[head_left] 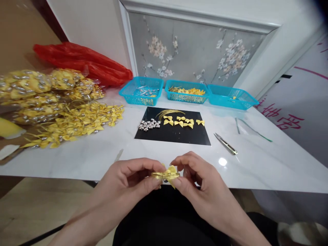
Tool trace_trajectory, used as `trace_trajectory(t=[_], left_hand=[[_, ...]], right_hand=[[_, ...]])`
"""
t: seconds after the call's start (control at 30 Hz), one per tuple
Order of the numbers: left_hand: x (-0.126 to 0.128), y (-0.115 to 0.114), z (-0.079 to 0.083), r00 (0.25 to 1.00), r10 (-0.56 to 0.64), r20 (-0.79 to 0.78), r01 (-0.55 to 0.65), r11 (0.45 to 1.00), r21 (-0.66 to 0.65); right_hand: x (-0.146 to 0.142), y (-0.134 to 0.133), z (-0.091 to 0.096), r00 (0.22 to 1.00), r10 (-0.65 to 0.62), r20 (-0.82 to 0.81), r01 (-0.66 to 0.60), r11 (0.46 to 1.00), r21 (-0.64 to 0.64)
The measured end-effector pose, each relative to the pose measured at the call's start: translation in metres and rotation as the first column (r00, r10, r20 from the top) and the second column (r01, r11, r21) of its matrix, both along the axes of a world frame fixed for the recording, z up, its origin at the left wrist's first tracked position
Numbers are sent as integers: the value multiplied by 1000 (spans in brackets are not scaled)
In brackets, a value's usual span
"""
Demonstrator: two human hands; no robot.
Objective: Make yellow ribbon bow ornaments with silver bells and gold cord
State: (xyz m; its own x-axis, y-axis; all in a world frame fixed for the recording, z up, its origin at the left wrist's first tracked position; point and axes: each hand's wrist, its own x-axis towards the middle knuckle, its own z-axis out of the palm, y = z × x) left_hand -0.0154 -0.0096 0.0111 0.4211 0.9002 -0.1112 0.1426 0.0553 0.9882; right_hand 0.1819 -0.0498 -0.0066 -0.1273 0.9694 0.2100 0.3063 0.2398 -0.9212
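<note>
Just in front of the table's front edge, a yellow ribbon bow (171, 172) with gold cord on it is pinched between my two hands. My left hand (135, 176) grips its left side with thumb and forefinger. On its right side, my right hand (197, 177) does the same. Part of the bow is hidden by my fingertips. Beyond them lies a black mat (176, 136). It carries silver beads (150, 125) on the left, gold cords (170, 112) at the back, and several yellow bows (179, 123) on the right.
Thread snips (226, 144) and green strips (255, 130) lie right of the mat. Three blue baskets (188, 97) line the wall. Left are a heap of yellow bow pieces (82, 121), filled clear bags (28, 83) and a red plastic bag (84, 61).
</note>
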Motion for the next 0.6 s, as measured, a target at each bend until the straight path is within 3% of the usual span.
trace_trajectory(t=[0.1, 0.23, 0.43, 0.6], left_hand=[[1, -2, 1, 999, -12, -34, 15, 997, 79], [5, -7, 3, 998, 52, -46, -45, 988, 150], [14, -12, 2, 986, 166, 4, -164, 974, 153], [17, -9, 0, 965, 261, -27, -252, 950, 185]], right_hand=[[2, -2, 4, 1000, 10, -23, -12, 996, -85], [1, -1, 6, 999, -3, -45, 0, 998, -58], [-4, 0, 3, 992, 13, -126, -20, 998, -52], [8, 2, 4, 996, 31, -80, -33, 999, -17]])
